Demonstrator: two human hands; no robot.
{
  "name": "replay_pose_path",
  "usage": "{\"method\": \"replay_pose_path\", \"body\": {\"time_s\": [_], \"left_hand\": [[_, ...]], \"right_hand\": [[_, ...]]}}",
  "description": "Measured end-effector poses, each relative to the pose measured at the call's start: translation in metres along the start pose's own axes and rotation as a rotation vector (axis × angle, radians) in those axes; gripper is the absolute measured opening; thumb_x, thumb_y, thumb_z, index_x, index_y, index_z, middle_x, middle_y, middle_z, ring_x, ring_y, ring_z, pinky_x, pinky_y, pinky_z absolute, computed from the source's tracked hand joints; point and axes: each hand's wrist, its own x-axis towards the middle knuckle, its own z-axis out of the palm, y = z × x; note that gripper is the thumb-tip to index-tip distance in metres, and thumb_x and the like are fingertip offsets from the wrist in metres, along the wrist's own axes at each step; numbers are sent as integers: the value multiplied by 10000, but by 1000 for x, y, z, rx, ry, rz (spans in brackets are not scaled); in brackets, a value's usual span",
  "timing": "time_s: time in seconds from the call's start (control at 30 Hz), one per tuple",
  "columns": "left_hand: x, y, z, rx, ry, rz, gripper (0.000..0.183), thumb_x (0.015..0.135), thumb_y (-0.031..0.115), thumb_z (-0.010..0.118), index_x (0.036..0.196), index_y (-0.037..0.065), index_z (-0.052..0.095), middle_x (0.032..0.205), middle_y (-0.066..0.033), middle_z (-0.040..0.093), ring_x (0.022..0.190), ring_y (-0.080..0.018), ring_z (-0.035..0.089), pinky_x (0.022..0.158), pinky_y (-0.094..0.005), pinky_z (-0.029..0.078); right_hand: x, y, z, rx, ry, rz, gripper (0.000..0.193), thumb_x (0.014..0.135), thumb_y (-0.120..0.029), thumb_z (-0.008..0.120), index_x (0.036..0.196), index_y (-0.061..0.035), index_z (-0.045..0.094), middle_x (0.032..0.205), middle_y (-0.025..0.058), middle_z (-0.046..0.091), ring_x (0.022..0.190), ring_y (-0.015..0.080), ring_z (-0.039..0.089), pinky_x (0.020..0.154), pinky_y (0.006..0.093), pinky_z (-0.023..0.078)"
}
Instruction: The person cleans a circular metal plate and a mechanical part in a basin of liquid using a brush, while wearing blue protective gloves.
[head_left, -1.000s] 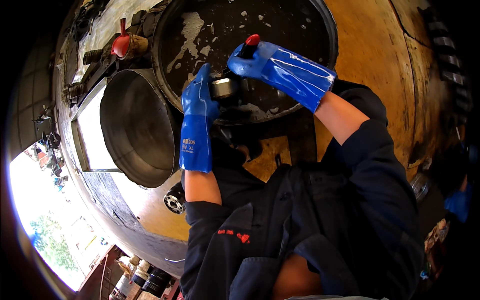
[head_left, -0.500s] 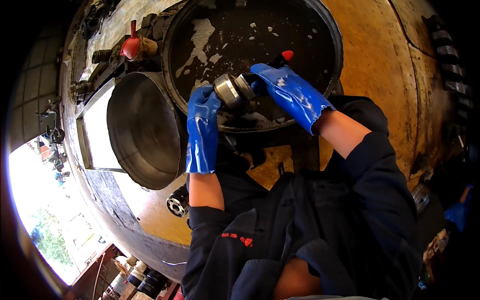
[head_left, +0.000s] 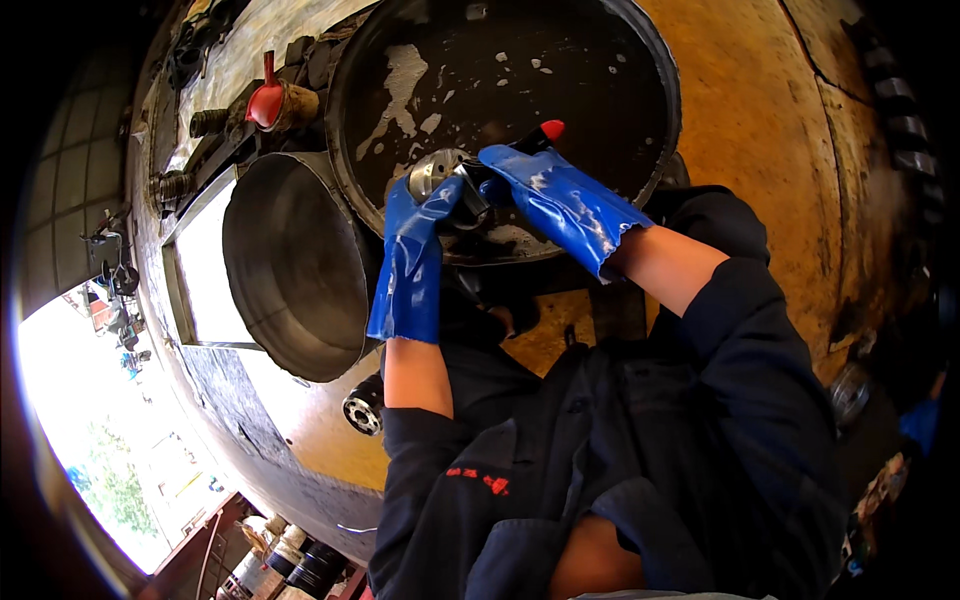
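Note:
Blue rubber gloves cover both of my hands. My left hand (head_left: 412,245) is closed around a shiny, stepped cylindrical metal part (head_left: 434,172), held above the near left side of a large round basin (head_left: 672,120). Dark liquid with pale patches of foam lies in the basin. In my right hand (head_left: 560,195) is a black-handled tool (head_left: 550,131) with a red end pointing away from me. Its working end is hidden by the glove and the metal part, so I cannot tell its exact kind. The two hands almost meet at the part.
A deep empty-looking metal drum (head_left: 298,270) leans against the basin's left side. Behind it stand a red funnel (head_left: 266,104) and several dark metal parts. A round metal piece with holes (head_left: 363,408) lies near my left elbow. Stained yellowish floor (head_left: 750,110) stretches to the right.
The metal part has been turned and tilted in my left hand, and the left fingers now show across its near side. My right hand and the tool have shifted slightly left.

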Motion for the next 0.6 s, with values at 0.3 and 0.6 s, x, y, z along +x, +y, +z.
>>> {"method": "replay_pose_path", "body": {"time_s": [0.3, 0.6], "left_hand": [[-14, 8, 27, -4, 104, 10, 644, 747, 29, 860, 1336, -35, 607, 1138, -122, 726, 961, -221, 722, 917, -353, 597], [24, -35, 10, 183, 69, 34, 659, 727, 33, 894, 1319, -38, 614, 1130, -149, 730, 932, -247, 742, 849, -337, 633]], "right_hand": [[64, -15, -86, -528, 489, -53, 342, 879, -391, 703, 934, -59, 764, 825, 146, 749, 765, 210, 726, 766, 352, 585], [28, -17, -67, -618, 134, -530, 431, 970, -473, 685, 1059, -56, 754, 898, 63, 739, 791, 168, 685, 758, 260, 530]]}}
